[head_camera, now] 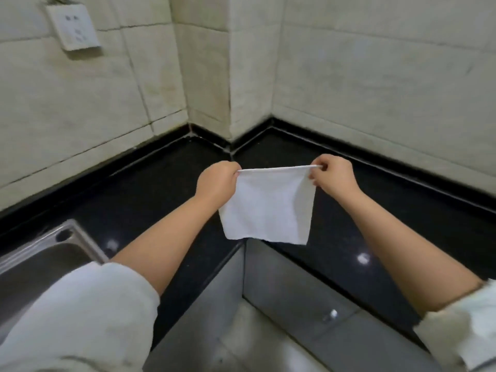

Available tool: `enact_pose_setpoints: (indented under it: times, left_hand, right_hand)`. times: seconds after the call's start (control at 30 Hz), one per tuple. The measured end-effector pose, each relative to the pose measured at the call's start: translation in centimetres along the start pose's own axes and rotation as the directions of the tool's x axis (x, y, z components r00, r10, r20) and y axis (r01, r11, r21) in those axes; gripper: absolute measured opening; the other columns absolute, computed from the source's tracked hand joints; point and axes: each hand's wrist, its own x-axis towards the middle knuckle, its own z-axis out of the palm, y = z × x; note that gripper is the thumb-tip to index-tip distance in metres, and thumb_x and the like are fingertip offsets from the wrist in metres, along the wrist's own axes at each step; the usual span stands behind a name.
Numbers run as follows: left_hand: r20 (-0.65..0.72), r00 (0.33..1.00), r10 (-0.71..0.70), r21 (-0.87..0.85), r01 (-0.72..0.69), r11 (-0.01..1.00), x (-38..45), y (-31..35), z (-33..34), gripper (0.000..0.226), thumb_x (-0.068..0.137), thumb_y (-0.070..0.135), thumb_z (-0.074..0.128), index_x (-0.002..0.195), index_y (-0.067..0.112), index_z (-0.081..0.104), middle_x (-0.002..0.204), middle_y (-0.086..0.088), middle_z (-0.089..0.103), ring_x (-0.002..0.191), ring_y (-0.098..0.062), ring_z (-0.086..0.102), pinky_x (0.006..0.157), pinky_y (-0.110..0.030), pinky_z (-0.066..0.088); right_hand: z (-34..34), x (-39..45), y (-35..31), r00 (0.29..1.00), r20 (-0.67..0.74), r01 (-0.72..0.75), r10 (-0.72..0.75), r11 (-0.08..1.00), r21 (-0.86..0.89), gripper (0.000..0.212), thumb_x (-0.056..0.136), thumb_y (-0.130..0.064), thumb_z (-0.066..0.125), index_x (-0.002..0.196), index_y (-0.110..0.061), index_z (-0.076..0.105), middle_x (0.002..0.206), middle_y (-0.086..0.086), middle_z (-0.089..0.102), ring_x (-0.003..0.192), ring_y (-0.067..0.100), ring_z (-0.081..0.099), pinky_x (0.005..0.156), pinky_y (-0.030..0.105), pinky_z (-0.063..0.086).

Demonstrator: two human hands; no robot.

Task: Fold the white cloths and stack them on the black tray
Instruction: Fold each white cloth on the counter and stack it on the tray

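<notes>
We start at the fingers of our right hand, which pinch the right top corner of the white cloth; the fingers of our left hand curl round and pinch the left top corner. Between the two pinches the upper edge runs taut and nearly level, and it looks doubled there, so we judge the cloth is already folded once, though we cannot be sure. The rest hangs free in the air, its lower edge dangling above the inner corner of the black worktop, not touching it as far as we can tell.

Outward from the cloth: the worktop wraps round a corner, with tiled walls at 12 o'clock, a wall socket at 10 o'clock, and a steel sink at 8 o'clock. Our white sleeves fill the lower corners. No black tray shows anywhere in view, so we cannot say where the stack will go.

What could go wrong from here, in our judgement: either pinch is small, so one corner could slip and the fold would fall open. Laid down unevenly, the layers could skew or crease. Swung too far toward 8 o'clock, the hanging edge could dip into the sink. The glossy worktop may also let the cloth slide while we press the next fold.
</notes>
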Motion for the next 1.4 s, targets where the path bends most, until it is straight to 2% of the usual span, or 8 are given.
enact_pose_setpoints:
  times: [0.17, 0.4, 0.53, 0.63, 0.73, 0.9, 1.1, 1.4]
  left_hand:
    - [-0.101, 0.980, 0.174, -0.150, -0.188, 0.971, 5.8, 11.3, 5.5, 0.031, 0.092, 0.014, 0.041, 0.109, 0.004, 0.065, 0.109, -0.015, 0.065, 0.106, -0.031, 0.057, 0.086, -0.036, 0.043]
    - [0.333, 0.833, 0.442, -0.171, -0.408, 0.897, 5.1, 15.2, 15.1, 0.026, 0.094, 0.006, 0.047, 0.111, 0.001, 0.065, 0.110, -0.016, 0.066, 0.106, -0.032, 0.059, 0.090, -0.035, 0.044]
    - [0.728, 0.559, 0.397, -0.175, -0.409, 0.896, 4.0, 15.1, 19.2, 0.027, 0.094, 0.012, 0.049, 0.117, 0.005, 0.063, 0.121, -0.009, 0.063, 0.113, -0.023, 0.056, 0.096, -0.029, 0.041]
    - [0.934, 0.234, 0.270, -0.141, -0.454, 0.880, 4.4, 14.9, 21.2, 0.027, 0.093, 0.016, 0.052, 0.117, 0.007, 0.061, 0.122, -0.007, 0.061, 0.110, -0.019, 0.055, 0.090, -0.023, 0.040]
    - [0.967, 0.109, 0.229, -0.155, -0.461, 0.874, 5.9, 14.8, 22.6, 0.028, 0.093, 0.017, 0.053, 0.119, 0.008, 0.060, 0.124, -0.007, 0.058, 0.109, -0.018, 0.054, 0.090, -0.023, 0.040]
    - [0.907, 0.281, 0.314, -0.208, -0.352, 0.913, 9.1, 14.2, 24.7, 0.026, 0.093, 0.013, 0.052, 0.117, 0.008, 0.061, 0.119, -0.007, 0.060, 0.102, -0.016, 0.056, 0.082, -0.019, 0.040]
    - [0.780, 0.509, 0.364, -0.195, -0.355, 0.914, 11.2, 14.1, 27.0, 0.021, 0.094, 0.015, 0.050, 0.106, 0.007, 0.065, 0.109, -0.008, 0.065, 0.101, -0.019, 0.060, 0.086, -0.025, 0.046]
    - [0.688, 0.592, 0.420, -0.102, -0.494, 0.863, 12.2, 14.4, 30.3, 0.027, 0.098, 0.018, 0.041, 0.116, 0.011, 0.060, 0.121, -0.005, 0.055, 0.112, -0.018, 0.051, 0.089, -0.027, 0.046]
  right_hand:
    - [-9.7, 2.7, 9.5, 0.962, -0.272, 0.007, -0.028, 0.997, -0.080, 0.018, 0.085, -0.001, 0.051, 0.094, 0.004, 0.066, 0.099, 0.021, 0.067, 0.091, 0.030, 0.058, 0.068, 0.018, 0.029]
    - [-11.9, -3.2, 21.3, 0.988, -0.116, -0.129, 0.107, 0.971, -0.202, 0.015, 0.081, 0.003, 0.058, 0.092, 0.006, 0.067, 0.094, 0.024, 0.068, 0.089, 0.034, 0.062, 0.074, 0.024, 0.036]
    - [-9.6, -7.0, 26.0, 0.924, 0.237, -0.224, 0.298, 0.929, -0.296, 0.013, 0.083, -0.004, 0.058, 0.089, -0.001, 0.069, 0.085, 0.013, 0.067, 0.081, 0.027, 0.059, 0.071, 0.027, 0.038]
    - [-8.4, -8.3, 27.3, 0.731, 0.540, -0.294, 0.417, 0.907, -0.302, 0.013, 0.084, -0.007, 0.058, 0.089, -0.002, 0.069, 0.082, 0.006, 0.061, 0.078, 0.014, 0.053, 0.065, 0.022, 0.036]
    - [-8.0, -7.8, 27.7, 0.603, 0.613, -0.439, 0.509, 0.854, -0.278, 0.016, 0.086, -0.008, 0.058, 0.094, 0.000, 0.070, 0.084, 0.003, 0.061, 0.073, 0.010, 0.053, 0.064, 0.016, 0.039]
    - [-7.1, -5.1, 28.5, 0.680, 0.402, -0.567, 0.613, 0.787, -0.243, 0.022, 0.089, -0.006, 0.051, 0.097, 0.006, 0.068, 0.102, 0.020, 0.068, 0.092, 0.026, 0.062, 0.076, 0.027, 0.043]
    - [-4.8, -2.1, 28.9, 0.737, 0.067, -0.647, 0.672, 0.731, -0.216, 0.026, 0.091, -0.004, 0.046, 0.108, 0.000, 0.066, 0.115, 0.014, 0.066, 0.107, 0.027, 0.059, 0.085, 0.028, 0.043]
    - [-3.0, -0.2, 32.0, 0.750, 0.008, -0.618, 0.661, 0.706, -0.347, 0.024, 0.091, -0.003, 0.046, 0.105, 0.002, 0.066, 0.113, 0.018, 0.060, 0.105, 0.030, 0.055, 0.085, 0.034, 0.044]
